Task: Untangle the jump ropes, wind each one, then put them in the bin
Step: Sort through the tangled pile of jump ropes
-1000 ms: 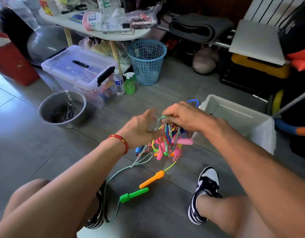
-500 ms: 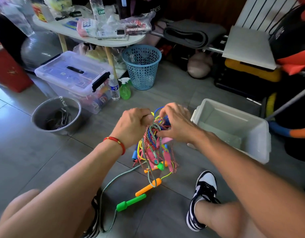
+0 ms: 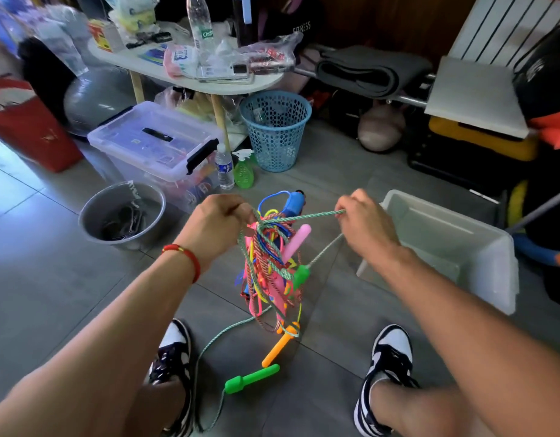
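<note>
Writing: a clear bottle (image 3: pixel 200 25) on the worktop (image 3: pixel 190 82) carries a green label, only partly readable; a dark garment (image 3: pixel 291 23) behind reads "FITNESS".

Left hand (image 3: pixel 220 227): fingers curled tight, gripping the top of the tangle of jump ropes (image 3: pixel 272 266), which hangs from it above the floor between the two shoes.

Tangle: pink, yellow, blue, red-speckled and green cords knotted together; pink handle (image 3: pixel 296 244) and blue handle (image 3: pixel 292 205) caught near the top; orange handle (image 3: pixel 277 348) dangling low; green handle (image 3: pixel 251 380) lying on the floor.

Right hand (image 3: pixel 363 223): fingers pinching a green braided cord (image 3: pixel 310 215), drawn taut from the knot.

Bin (image 3: pixel 480 244): white, on the floor just right of that hand.
</note>
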Motion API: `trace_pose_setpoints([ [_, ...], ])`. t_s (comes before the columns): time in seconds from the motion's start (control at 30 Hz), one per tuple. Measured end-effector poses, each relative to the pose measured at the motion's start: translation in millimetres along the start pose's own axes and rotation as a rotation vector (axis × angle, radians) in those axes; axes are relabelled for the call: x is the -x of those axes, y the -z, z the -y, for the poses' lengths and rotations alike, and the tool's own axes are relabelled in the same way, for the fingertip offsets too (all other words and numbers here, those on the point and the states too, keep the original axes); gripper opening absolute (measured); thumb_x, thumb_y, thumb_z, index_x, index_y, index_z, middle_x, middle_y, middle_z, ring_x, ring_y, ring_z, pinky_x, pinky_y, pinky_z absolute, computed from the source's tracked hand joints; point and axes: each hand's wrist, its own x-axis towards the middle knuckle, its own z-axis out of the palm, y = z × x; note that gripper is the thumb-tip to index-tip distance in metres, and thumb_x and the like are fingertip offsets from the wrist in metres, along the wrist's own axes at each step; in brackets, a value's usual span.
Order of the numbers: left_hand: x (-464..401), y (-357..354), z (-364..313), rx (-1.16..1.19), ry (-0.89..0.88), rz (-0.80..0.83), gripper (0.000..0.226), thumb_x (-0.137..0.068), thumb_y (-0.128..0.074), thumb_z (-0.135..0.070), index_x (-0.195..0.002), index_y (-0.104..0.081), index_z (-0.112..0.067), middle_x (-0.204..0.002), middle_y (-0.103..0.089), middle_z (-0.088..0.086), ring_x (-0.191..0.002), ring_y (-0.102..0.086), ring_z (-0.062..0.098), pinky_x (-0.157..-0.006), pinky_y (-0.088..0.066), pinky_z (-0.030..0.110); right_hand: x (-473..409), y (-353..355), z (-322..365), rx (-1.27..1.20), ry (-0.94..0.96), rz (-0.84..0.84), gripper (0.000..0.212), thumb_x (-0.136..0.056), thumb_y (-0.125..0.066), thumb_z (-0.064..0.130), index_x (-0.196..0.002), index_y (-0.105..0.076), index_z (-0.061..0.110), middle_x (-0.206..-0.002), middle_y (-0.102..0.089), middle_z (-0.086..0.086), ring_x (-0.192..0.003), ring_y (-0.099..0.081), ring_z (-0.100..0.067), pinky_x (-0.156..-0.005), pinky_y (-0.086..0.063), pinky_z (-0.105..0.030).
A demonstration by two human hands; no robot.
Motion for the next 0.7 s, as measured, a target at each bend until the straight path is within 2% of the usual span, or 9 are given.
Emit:
trace_pose_setpoints([
  [0.1,0,7,6,-0.024,0.025,0.070,0.023,-0.095,-0.056,-0.023,-0.078,-0.070,-0.016,-0.077,-0.067,0.016,-0.070,-0.058,0.025,-0.079,-0.057,0.050,-8,13,-26,-0.067,-0.169,0.002,0.022,-0.095,-0.047,0.014,-0.099,-0.066,0.024,-0.105,-0.066,-0.012,-0.098,-0.064,-0.039,-0.082,-0.053,-0.045],
  [0.2,1,0,10,-0.156,-0.016,0.150,0.027,-0.099,-0.052,-0.013,-0.078,-0.068,-0.015,-0.072,-0.068,0.009,-0.064,-0.059,0.022,-0.069,-0.053,0.038,-17,25,-32,-0.295,-0.304,-0.066,0.021,-0.087,-0.043,0.028,-0.090,-0.063,0.030,-0.095,-0.074,-0.009,-0.090,-0.069,-0.038,-0.083,-0.056,-0.049],
  [0.27,1,-5,9,-0.214,-0.054,0.220,0.027,-0.100,-0.052,-0.014,-0.078,-0.065,-0.017,-0.067,-0.067,0.002,-0.057,-0.057,0.012,-0.065,-0.048,0.028,-24,30,-27,-0.405,-0.314,-0.115,0.019,-0.085,-0.047,0.031,-0.089,-0.066,0.031,-0.091,-0.072,-0.002,-0.086,-0.069,-0.030,-0.082,-0.055,-0.039],
  [0.3,1,-8,10,-0.237,-0.075,0.256,0.027,-0.100,-0.052,-0.013,-0.078,-0.065,-0.018,-0.062,-0.064,-0.006,-0.054,-0.054,0.007,-0.063,-0.046,0.027,-27,31,-21,-0.427,-0.271,-0.116,0.018,-0.087,-0.053,0.024,-0.090,-0.070,0.028,-0.092,-0.070,0.000,-0.085,-0.066,-0.024,-0.080,-0.051,-0.032],
  [0.37,1,-14,11,-0.288,-0.133,0.316,0.026,-0.100,-0.053,-0.013,-0.079,-0.065,-0.021,-0.062,-0.060,-0.014,-0.056,-0.052,0.002,-0.065,-0.044,0.027,-31,32,-4,-0.430,-0.110,-0.141,0.019,-0.087,-0.060,0.011,-0.091,-0.073,0.024,-0.097,-0.065,0.001,-0.086,-0.062,-0.017,-0.082,-0.046,-0.028],
  [0.5,6,-29,16,-0.382,-0.335,0.405,0.020,-0.102,-0.054,-0.023,-0.085,-0.065,-0.023,-0.080,-0.065,-0.007,-0.078,-0.059,0.017,-0.079,-0.049,0.031,-39,25,28,-0.500,0.125,-0.109,0.021,-0.086,-0.064,0.006,-0.102,-0.075,0.015,-0.109,-0.063,0.000,-0.096,-0.059,-0.010,-0.089,-0.053,-0.032],
  [0.6,9,-37,19,-0.441,-0.472,0.449,0.019,-0.098,-0.051,-0.033,-0.087,-0.064,-0.025,-0.088,-0.064,-0.004,-0.086,-0.060,0.023,-0.082,-0.050,0.038,-42,15,49,-0.479,0.282,0.082,0.040,-0.087,-0.057,0.002,-0.122,-0.071,0.015,-0.135,-0.058,-0.005,-0.120,-0.057,-0.014,-0.104,-0.048,-0.035],
  [0.67,9,-43,19,-0.519,-0.530,0.418,0.019,-0.096,-0.051,-0.034,-0.089,-0.067,-0.027,-0.087,-0.064,-0.002,-0.087,-0.062,0.027,-0.082,-0.051,0.041,-43,7,58,-0.381,0.318,0.278,0.058,-0.089,-0.050,-0.001,-0.140,-0.060,0.026,-0.159,-0.038,-0.004,-0.139,-0.044,-0.015,-0.117,-0.035,-0.031],
  [0.7,10,-44,16,-0.544,-0.533,0.398,0.019,-0.095,-0.051,-0.033,-0.088,-0.068,-0.026,-0.085,-0.064,-0.002,-0.087,-0.062,0.028,-0.081,-0.050,0.040,-43,6,60,-0.328,0.294,0.337,0.065,-0.088,-0.046,-0.004,-0.143,-0.055,0.030,-0.164,-0.030,-0.003,-0.142,-0.041,-0.016,-0.119,-0.031,-0.028],
])
